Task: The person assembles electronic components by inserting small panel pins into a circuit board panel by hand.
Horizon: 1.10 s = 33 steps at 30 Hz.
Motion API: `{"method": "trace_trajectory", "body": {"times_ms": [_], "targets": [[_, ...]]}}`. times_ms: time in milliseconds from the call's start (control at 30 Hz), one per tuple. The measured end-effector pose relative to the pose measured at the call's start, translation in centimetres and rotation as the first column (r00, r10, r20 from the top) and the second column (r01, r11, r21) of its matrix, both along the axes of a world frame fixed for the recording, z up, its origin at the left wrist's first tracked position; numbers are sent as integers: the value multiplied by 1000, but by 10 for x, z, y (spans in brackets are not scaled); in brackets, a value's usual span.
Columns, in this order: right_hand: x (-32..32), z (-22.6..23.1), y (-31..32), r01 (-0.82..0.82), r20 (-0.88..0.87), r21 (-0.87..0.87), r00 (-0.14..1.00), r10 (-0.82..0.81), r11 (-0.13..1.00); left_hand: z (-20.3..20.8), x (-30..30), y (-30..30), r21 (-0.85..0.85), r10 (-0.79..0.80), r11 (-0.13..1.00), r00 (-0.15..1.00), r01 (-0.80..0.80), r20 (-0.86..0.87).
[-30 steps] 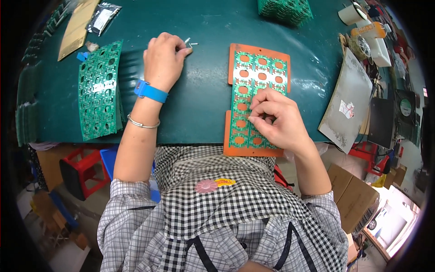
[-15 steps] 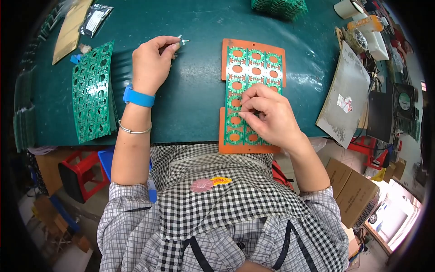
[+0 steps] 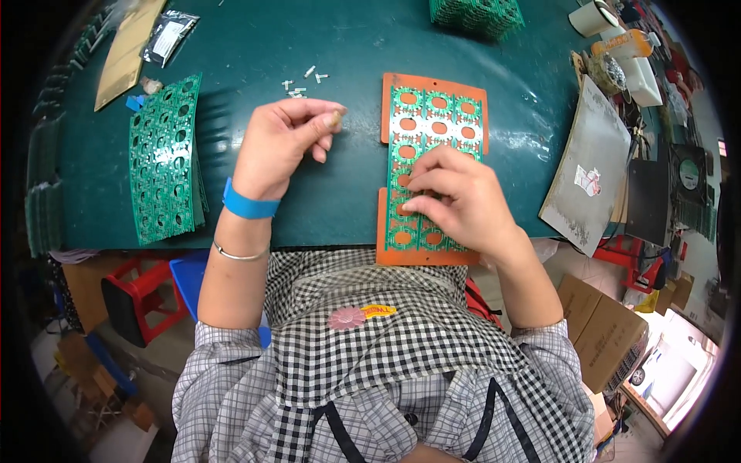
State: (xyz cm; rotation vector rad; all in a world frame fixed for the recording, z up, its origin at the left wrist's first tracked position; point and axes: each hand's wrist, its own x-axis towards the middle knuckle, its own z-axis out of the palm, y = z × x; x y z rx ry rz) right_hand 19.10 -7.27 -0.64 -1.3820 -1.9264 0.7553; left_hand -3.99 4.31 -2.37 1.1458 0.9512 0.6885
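My left hand point(image 3: 289, 147), wearing a blue wristband point(image 3: 251, 202) and a thin bangle, is over the table with thumb and forefinger pinched together. What lies between those fingertips is too small to make out. Just beyond it several small white parts with thin leads point(image 3: 310, 72) lie loose on the table. My right hand point(image 3: 467, 201) is curled low over a green circuit board panel point(image 3: 421, 139) with oval openings. Its thumb and fingers touch or nearly touch the panel's left side, and anything in them is hidden. The panel rests on an orange-brown fixture plate point(image 3: 432, 256) at the table's front edge.
Stacked green panels point(image 3: 164, 166) stand at the left, and another stack point(image 3: 477, 14) sits at the far edge. A small labelled bag point(image 3: 168, 37) lies by a tan board point(image 3: 127, 54). At the right are a grey plate point(image 3: 583, 166), an orange-labelled bottle point(image 3: 627, 44) and a white cup point(image 3: 593, 17).
My left hand has come nearer and to the right; the white part at its fingertips has gone from them, and loose white parts now show on the table. My right hand has shifted slightly.
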Motion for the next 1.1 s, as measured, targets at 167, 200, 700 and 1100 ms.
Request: {"method": "trace_trajectory", "body": {"times_ms": [167, 200, 700, 1100], "targets": [[1, 11, 16, 113, -61, 53, 992, -110, 992, 16, 6, -18, -26, -54, 998, 992, 57, 116], [0, 14, 19, 115, -62, 57, 992, -111, 992, 19, 8, -22, -22, -56, 998, 992, 59, 115], [-14, 19, 29, 86, -164, 312, 986, -35, 946, 32, 20, -43, -122, -170, 974, 974, 189, 150], [-2, 11, -25, -62, -66, -136, 996, 54, 989, 4, -2, -18, -194, -148, 962, 963, 194, 227]]}}
